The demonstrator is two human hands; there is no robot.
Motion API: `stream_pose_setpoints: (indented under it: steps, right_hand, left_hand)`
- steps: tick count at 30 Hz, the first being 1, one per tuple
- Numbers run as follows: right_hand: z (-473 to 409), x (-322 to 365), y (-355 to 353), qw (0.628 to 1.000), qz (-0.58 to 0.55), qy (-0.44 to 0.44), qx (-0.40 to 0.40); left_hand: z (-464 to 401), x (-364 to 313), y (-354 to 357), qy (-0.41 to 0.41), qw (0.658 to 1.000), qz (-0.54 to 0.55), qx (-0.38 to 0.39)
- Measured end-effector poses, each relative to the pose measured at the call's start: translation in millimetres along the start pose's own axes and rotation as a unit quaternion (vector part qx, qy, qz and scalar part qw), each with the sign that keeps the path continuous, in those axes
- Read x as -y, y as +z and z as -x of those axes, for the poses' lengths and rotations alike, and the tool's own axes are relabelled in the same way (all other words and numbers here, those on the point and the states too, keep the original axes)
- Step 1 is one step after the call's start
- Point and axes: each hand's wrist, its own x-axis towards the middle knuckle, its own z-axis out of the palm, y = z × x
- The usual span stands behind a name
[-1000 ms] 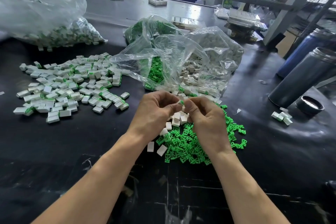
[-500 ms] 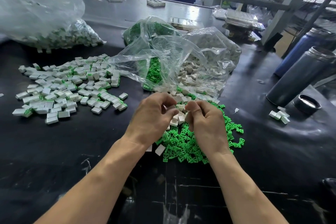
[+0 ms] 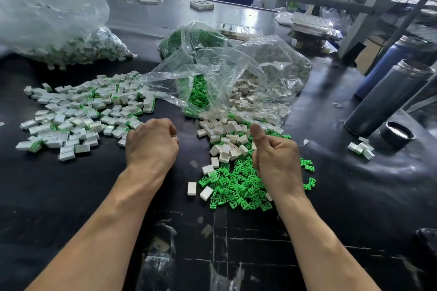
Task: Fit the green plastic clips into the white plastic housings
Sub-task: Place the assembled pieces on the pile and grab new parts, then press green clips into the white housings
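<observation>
Green plastic clips (image 3: 238, 186), small pronged pieces, lie heaped on the glossy black desk (image 3: 71, 186), just below a scatter of boxy white plastic housings (image 3: 227, 139). Beyond the housings sags a crinkled clear bag (image 3: 212, 71). The right hand (image 3: 275, 160) rests on the clip heap, fingers curled, thumb raised; whether it grips anything cannot be told. The left hand (image 3: 151, 146), left of the heap, is curled, contents hidden, beside assembled pieces (image 3: 80, 111).

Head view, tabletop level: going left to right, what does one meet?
pile of assembled housings → left hand → loose white housings → right hand → black lid. The green clips lie under the right hand, so they have no clear place in the order.
</observation>
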Motion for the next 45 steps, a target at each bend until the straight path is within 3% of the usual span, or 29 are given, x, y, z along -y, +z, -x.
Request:
stream_pose_setpoints:
  steps: [14, 21, 27, 29, 31, 34, 45]
  right_hand:
    - [-11.6, -3.9, -11.1, 0.967, 0.252, 0.004, -0.027]
    - [-12.9, -3.3, -16.3, 0.953, 0.304, 0.021, 0.001]
    - [-14.0, 2.0, -26.6, 0.947, 0.32, 0.02, 0.021]
    - [-14.6, 3.5, -29.5, 0.948, 0.313, 0.027, 0.046]
    - [-14.7, 4.6, -31.4, 0.944, 0.319, 0.035, 0.072]
    - [-14.8, 4.1, -31.3, 0.938, 0.331, 0.04, 0.09]
    - [-11.7, 0.5, -23.7, 0.942, 0.333, 0.011, 0.05]
  left_hand:
    - [-8.3, 11.5, 4.4, -0.009, 0.997, -0.014, -0.078]
    - [-7.2, 11.9, 3.1, -0.025, 0.996, -0.022, -0.083]
    - [-1.5, -0.7, 2.2, 0.021, 0.996, -0.02, -0.08]
    - [2.4, -7.3, 1.2, 0.046, 0.997, 0.053, -0.042]
    - [9.2, -15.7, 2.4, 0.046, 0.988, 0.14, 0.043]
    - [17.3, -24.0, 11.5, 0.047, 0.976, 0.171, 0.129]
    - [24.0, -31.4, 20.4, 0.068, 0.969, 0.198, 0.129]
